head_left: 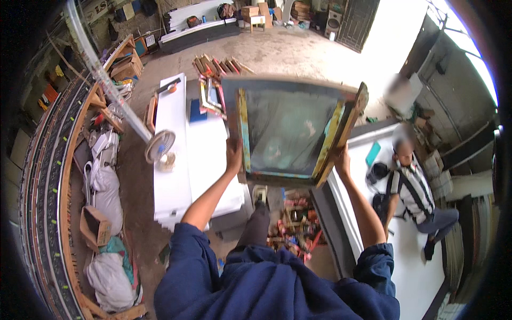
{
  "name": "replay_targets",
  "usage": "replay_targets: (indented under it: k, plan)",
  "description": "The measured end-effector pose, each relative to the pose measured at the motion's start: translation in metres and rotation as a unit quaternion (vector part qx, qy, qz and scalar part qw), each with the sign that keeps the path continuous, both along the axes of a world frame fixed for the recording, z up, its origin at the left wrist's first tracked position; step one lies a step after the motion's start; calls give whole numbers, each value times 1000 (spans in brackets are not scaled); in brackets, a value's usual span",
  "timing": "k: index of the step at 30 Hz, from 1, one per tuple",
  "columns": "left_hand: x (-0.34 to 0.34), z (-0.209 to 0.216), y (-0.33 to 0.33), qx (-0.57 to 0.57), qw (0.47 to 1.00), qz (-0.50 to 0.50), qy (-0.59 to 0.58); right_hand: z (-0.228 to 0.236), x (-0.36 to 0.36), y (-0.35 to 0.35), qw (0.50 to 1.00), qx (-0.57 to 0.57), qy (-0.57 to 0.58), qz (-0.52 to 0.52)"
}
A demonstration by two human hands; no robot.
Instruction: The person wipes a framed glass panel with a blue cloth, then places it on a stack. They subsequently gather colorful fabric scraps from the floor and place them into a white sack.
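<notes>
With both arms stretched out in front of me, I hold up a screen-printing frame. It has a wooden border, a stretched greyish mesh, and strips of yellow and pale blue tape along the inner edges. My left hand is closed on its left side, near the lower corner. The right side is gripped by my right hand, whose fingers are partly hidden behind the wood. The frame is tilted and raised off the tables.
White sheets are stacked at left, under a hanging fan. More wooden frames lie beyond. A person sits on the white table at right. Red and dark clutter covers the floor below; sacks line the left.
</notes>
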State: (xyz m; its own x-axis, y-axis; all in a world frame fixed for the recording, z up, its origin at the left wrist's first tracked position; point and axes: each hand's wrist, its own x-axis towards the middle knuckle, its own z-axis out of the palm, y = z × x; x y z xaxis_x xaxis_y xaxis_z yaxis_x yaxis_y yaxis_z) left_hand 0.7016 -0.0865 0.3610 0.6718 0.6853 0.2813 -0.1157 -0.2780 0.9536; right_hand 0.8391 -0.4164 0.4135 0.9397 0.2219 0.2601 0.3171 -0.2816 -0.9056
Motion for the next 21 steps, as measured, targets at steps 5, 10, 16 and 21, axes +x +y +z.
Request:
replay_targets:
  k: [5, 10, 16, 21]
  plan:
    - [100, -45, 45, -95, 992, 84, 0, -46, 116, 76, 998, -29, -58, -26]
    - [153, -56, 91, -227, 963, 145, 8, -53, 171, 151, 994, -76, 41, -63]
    - [245, -12, 142, -232, 967, 92, 47, -18, 277, 184, 996, -83, 29, -11]
    - [370, 40, 185, -189, 981, -40, 17, 7, 409, 194, 994, -94, -47, -12]
